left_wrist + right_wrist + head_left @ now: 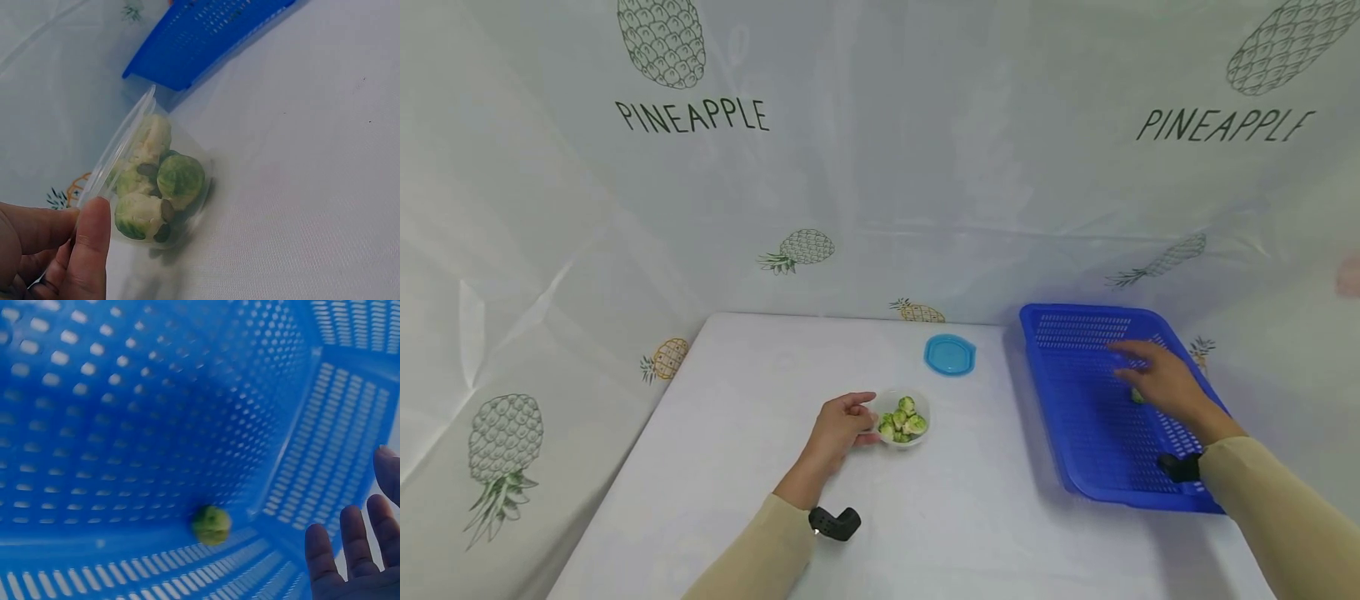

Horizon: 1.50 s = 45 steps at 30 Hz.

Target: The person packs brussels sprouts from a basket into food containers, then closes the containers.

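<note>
A clear plastic bowl (201, 145) holds several halved or whole Brussels sprouts (906, 423). My left hand (841, 427) pinches its rim between thumb and fingers, seen close in the left wrist view. Over the blue perforated basket (1051, 417) hovers my right hand (1165, 383), fingers spread and nothing between them. One more Brussels sprout (211, 525) lies inside the basket against the wall. In the head view the right hand partly covers that sprout.
A light blue round lid (950, 355) lies on the white table (760, 375) behind the bowl. The basket stands at the table's right side. A pineapple-print sheet (925, 167) hangs behind and beside the table.
</note>
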### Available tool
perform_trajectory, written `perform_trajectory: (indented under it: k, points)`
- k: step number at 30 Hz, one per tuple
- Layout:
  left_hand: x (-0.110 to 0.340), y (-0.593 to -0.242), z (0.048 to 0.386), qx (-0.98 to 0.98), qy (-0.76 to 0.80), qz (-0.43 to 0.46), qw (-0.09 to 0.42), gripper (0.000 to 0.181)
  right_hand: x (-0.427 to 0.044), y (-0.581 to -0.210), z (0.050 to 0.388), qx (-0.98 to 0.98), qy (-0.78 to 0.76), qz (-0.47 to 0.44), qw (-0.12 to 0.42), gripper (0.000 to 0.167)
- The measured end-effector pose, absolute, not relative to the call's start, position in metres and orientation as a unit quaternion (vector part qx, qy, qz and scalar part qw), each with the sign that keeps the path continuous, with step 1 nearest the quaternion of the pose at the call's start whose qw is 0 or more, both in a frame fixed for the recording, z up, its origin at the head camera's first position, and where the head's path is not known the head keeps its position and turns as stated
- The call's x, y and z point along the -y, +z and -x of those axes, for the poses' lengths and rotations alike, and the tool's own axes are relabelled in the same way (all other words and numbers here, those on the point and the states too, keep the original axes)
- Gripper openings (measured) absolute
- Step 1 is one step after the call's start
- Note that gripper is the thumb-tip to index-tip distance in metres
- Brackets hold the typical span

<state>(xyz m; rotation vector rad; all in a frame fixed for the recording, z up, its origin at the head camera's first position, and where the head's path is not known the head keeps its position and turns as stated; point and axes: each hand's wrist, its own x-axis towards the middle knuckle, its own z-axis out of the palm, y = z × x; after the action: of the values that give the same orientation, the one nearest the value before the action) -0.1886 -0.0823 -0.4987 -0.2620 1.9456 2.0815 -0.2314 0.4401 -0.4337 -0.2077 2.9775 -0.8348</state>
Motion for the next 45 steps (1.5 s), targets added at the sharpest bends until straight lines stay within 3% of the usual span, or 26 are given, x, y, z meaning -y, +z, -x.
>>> perform_trajectory:
  k: [12,28,36,45]
  points:
    - [0.082,-0.499,0.189,-0.681,0.713,0.093,0.139,0.045,-0.464,-0.454,0.237,-0.964,-0.244,0.059,0.084,0.054]
    - [0.079,-0.497,0.189,-0.69,0.704,0.096,0.14,0.046,-0.462,-0.456,0.234,-0.962,-0.257,0.049,0.075,0.045]
    - [0.08,-0.499,0.19,-0.689,0.705,0.101,0.137,0.044,-0.463,-0.461,0.238,-0.954,-0.256,0.067,0.142,0.057]
    - [0.079,-0.498,0.189,-0.688,0.706,0.1,0.138,0.046,-0.449,-0.47,0.248,-0.935,-0.31,0.104,0.138,0.054]
